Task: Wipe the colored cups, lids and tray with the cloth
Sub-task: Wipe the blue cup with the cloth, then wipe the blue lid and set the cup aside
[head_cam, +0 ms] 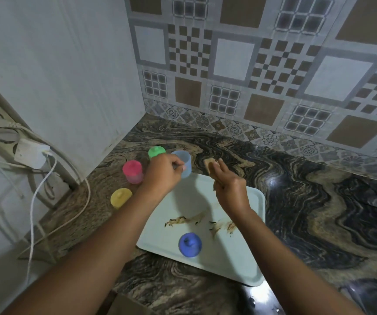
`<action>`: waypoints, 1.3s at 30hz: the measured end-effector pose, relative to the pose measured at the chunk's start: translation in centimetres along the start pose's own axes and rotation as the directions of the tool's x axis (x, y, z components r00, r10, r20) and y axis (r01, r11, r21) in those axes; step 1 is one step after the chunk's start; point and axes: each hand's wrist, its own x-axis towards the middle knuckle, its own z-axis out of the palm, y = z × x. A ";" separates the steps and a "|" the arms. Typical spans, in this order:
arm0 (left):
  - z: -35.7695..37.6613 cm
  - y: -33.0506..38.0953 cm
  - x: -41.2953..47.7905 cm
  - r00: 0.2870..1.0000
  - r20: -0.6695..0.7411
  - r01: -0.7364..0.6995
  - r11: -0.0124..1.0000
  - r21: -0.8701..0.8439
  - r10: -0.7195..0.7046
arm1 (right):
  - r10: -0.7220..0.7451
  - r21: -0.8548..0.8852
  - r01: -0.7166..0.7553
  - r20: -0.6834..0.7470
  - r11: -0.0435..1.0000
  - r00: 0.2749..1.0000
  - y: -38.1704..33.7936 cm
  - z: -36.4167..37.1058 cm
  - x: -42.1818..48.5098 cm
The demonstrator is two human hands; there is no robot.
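Note:
My left hand (163, 172) grips a light blue open cup (183, 162) at the far edge of the pale tray (235, 258). Just to the right, my right hand (227, 184) pinches a tan cloth (210, 165) beside that cup. Brown smears cross the middle of the tray. A dark blue lid (189, 244) lies on the tray's near part. Left of the tray stand a pink cup with its lid on (133, 171), a green lidded cup (156, 151) partly behind my left hand, and a yellow lid (121, 197).
The marble counter (319, 201) runs to a tiled wall behind and a white panel on the left. White cables and a plug adapter (32, 155) hang at the left edge, and one cable trails onto the counter.

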 end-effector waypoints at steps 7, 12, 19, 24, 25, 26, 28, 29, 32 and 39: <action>3.6 -1.4 6.7 0.999 0.032 -0.002 0.991 0.136 -0.002 | 0.024 -0.116 -0.006 0.159 0.993 0.987 3.9 3.8 5.8; 5.9 -2.9 10.0 0.994 0.085 0.051 0.982 0.181 -0.067 | 0.111 -0.116 -0.091 0.178 0.989 0.978 5.3 5.5 7.3; 7.9 -3.2 11.6 0.978 0.145 0.103 0.952 0.289 -0.149 | 0.171 -0.076 -0.161 0.161 0.984 0.972 5.6 6.5 7.6; 8.6 -4.4 12.0 0.954 0.213 0.114 0.913 0.391 -0.210 | 0.268 -0.009 -0.269 0.124 0.963 0.955 4.7 6.5 7.2; 8.6 -4.5 11.9 0.956 0.209 0.106 0.910 0.401 -0.204 | 0.310 0.021 -0.314 0.117 0.949 0.944 4.6 6.5 7.1; 8.5 -4.6 11.8 0.959 0.206 0.097 0.909 0.405 -0.194 | 0.367 0.065 -0.376 0.117 0.925 0.923 4.3 6.2 7.1; 8.2 -4.8 11.6 0.961 0.220 0.065 0.911 0.408 -0.167 | 0.512 0.162 -0.529 0.134 0.833 0.848 4.2 6.1 7.0; 8.0 -4.7 11.6 0.962 0.225 0.051 0.910 0.412 -0.155 | 0.572 0.217 -0.591 0.151 0.777 0.807 4.4 6.1 6.9; 6.8 -3.8 10.7 0.974 0.203 0.017 0.925 0.379 -0.101 | 0.648 0.343 -0.668 0.190 0.660 0.738 4.6 5.4 6.1; 2.8 -0.5 2.9 0.996 0.066 -0.058 0.996 0.069 0.053 | 0.620 0.415 -0.623 0.163 0.663 0.768 0.2 0.6 1.9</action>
